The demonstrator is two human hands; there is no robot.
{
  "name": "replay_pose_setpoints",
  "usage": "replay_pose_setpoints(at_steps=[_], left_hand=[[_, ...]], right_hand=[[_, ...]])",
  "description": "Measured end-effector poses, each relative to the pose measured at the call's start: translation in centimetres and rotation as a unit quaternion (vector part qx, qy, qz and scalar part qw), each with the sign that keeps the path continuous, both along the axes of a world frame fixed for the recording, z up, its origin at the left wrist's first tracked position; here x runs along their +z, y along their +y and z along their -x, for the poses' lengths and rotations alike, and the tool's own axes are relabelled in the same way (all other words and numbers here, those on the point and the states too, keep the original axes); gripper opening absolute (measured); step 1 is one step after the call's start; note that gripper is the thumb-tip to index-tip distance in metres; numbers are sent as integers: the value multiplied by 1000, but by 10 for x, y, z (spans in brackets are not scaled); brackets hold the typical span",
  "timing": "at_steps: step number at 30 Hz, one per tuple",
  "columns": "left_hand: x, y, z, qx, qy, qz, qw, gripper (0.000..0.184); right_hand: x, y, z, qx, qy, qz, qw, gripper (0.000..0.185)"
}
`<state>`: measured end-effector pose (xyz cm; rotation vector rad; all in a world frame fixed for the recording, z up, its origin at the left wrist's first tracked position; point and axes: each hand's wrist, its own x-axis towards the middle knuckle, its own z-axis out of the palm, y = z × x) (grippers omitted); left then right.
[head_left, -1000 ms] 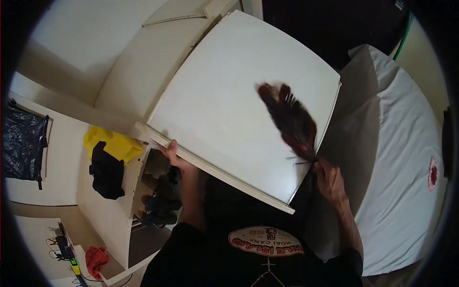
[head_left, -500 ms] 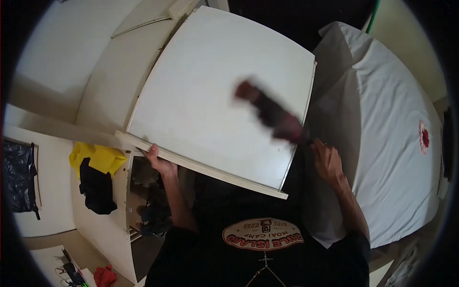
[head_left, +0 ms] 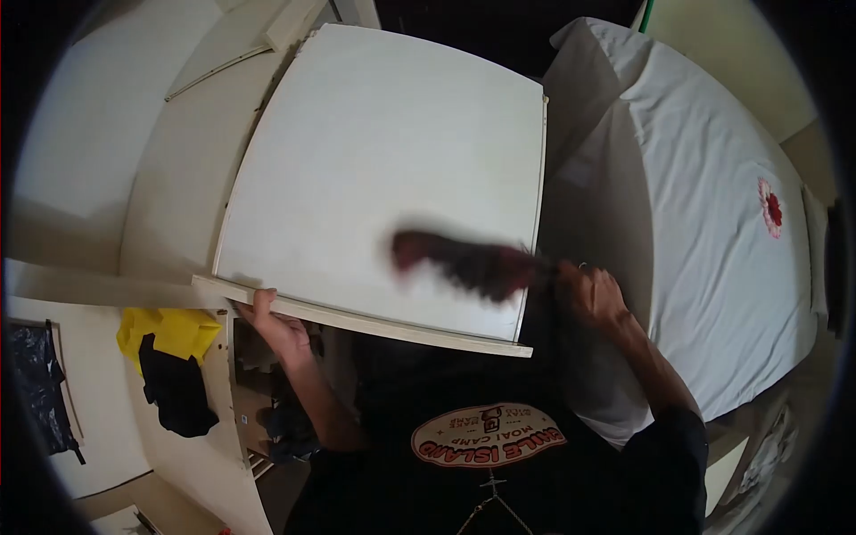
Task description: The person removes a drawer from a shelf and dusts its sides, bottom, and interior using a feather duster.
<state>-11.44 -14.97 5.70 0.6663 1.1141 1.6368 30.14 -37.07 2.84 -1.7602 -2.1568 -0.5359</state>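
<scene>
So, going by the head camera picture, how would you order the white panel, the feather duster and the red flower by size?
1. white panel
2. feather duster, blurred but clearly longer than the flower
3. red flower

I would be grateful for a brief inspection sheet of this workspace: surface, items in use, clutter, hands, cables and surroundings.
Surface: white panel, tilted in view, pale strip along its near edge.
Items in use: feather duster, blurred, over the panel; contact cannot be told.
Clutter: yellow item and black cloth at left.
Hands: left hand grips the strip; right hand holds the duster's handle end.
Cables: none identifiable; green strip at top unclear.
Surroundings: white sheet with red flower pattern at right.
</scene>
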Motion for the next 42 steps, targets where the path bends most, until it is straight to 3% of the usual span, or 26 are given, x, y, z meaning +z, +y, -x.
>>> replay_pose_setpoints(at_steps=[2,5,8,11,14,15,17,20,23,26,29,32,34,36,38,41,42], left_hand=[[8,1,-5,24,34,39,998,78],[5,3,-6,35,40,45,998,75],[3,3,-7,39,37,56,997,72],[12,0,-12,41,40,31,998,73],[14,1,-10,19,36,18,999,72],[14,0,-9,26,41,18,999,51],[16,-1,-13,31,57,5,998,54],[25,-2,-21,39,68,-6,997,57],[26,-3,-22,22,47,3,999,68],[15,-1,-14,1,13,-3,1000,76],[4,1,-14,13,-12,-10,1000,79],[-5,1,-11,18,-17,-20,999,80],[-2,3,-13,14,-13,-30,999,81],[4,-1,-18,11,-5,-35,999,81],[3,0,-17,7,1,-46,999,81],[-6,1,-12,3,-2,-62,998,81],[-3,3,-13,2,-4,-68,998,81]], right_hand=[[1,3,4,-89,133,130,978,24],[27,6,2,-22,68,200,977,24],[-1,12,-9,-63,71,17,995,24],[-11,8,-16,-30,111,52,992,25],[1,11,-18,-24,-21,11,999,28],[-4,11,-18,-49,-21,6,999,28],[-19,18,-20,-96,-23,-11,995,28],[10,19,-14,-37,58,98,993,29],[-3,21,-21,-66,-58,-60,994,28],[-14,24,-26,-112,-73,2,991,25],[1,31,-28,-14,-3,-45,999,20],[-2,40,-36,-103,-223,-75,966,22],[-11,49,-38,-79,-115,-44,989,19],[-7,59,-42,-53,-92,-62,992,16],[10,68,-44,-32,-159,-126,979,15],[-8,91,-58,-122,-54,-80,988,14],[-7,93,-57,-97,-61,-79,990,13]])
